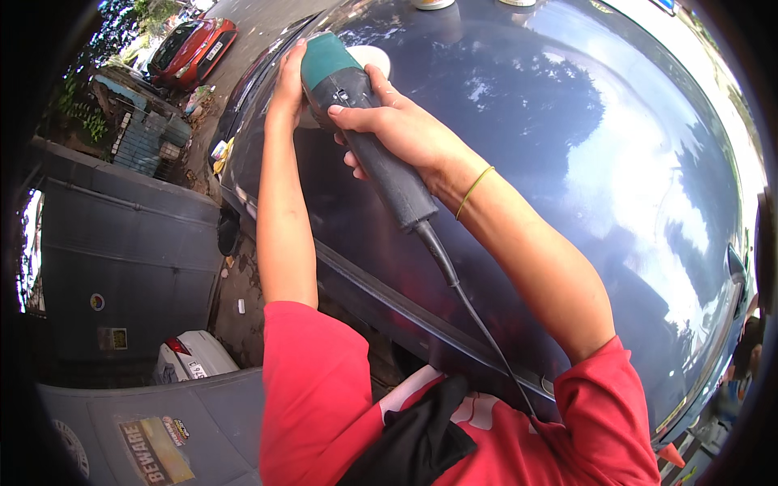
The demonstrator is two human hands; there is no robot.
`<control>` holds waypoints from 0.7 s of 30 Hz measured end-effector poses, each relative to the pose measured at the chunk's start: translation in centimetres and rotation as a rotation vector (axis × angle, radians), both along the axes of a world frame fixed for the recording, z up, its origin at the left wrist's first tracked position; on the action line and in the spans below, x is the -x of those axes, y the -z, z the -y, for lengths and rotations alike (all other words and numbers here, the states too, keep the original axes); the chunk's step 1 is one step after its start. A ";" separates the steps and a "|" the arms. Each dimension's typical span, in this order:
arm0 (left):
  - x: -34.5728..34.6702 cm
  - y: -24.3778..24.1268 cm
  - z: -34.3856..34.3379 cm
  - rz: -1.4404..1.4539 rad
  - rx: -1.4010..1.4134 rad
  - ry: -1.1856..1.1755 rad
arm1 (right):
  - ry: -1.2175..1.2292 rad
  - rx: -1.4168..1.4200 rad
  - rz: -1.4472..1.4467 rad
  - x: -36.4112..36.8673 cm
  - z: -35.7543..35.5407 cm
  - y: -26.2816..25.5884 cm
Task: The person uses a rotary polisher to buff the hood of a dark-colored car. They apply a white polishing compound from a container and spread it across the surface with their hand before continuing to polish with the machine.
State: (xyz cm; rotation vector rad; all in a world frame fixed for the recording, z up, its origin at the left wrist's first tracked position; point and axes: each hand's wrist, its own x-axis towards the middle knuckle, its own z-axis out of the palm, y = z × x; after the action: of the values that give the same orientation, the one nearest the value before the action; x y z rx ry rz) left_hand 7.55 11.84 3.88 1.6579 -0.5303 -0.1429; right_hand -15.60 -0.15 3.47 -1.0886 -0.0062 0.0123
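A corded polisher with a green head (pixel 328 61) and a black body (pixel 389 176) rests over the glossy panel of a dark car (pixel 486 121). Its round white pad (pixel 372 59) shows beside the head, partly hidden under the tool. My left hand (pixel 289 82) holds the far side of the green head, most of its fingers out of sight. My right hand (pixel 398 124) wraps the black body, thumb on top near a small switch (pixel 340 95). From the handle's end, the power cord (pixel 480 322) runs down over the car's edge trim towards my red shirt.
Two containers (pixel 434 3) (pixel 516 2) stand on the panel, cut off by the top rim. A yellow item (pixel 223 156) sits at the car's left edge. Leftward are a grey gate (pixel 127 243) and a parked red car (pixel 191 51); a white vehicle (pixel 197 355) shows below.
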 end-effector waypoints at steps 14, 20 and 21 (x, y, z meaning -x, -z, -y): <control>-0.7 2.5 -15.0 -0.030 -0.096 -0.370 | -0.285 -0.145 -0.012 -3.5 -8.3 2.4; 3.0 2.9 -21.3 -0.130 -0.126 -0.456 | -0.428 -0.187 -0.040 -3.3 -12.6 3.8; 3.1 3.1 -22.2 -0.147 -0.118 -0.458 | -0.445 -0.192 -0.043 -3.1 -13.0 3.8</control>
State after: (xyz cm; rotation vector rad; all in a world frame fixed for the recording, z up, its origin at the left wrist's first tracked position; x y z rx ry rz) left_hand 4.40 34.02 0.79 1.8248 -0.0237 0.0424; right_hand -12.48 12.87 -0.34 -0.8766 -0.2075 0.4271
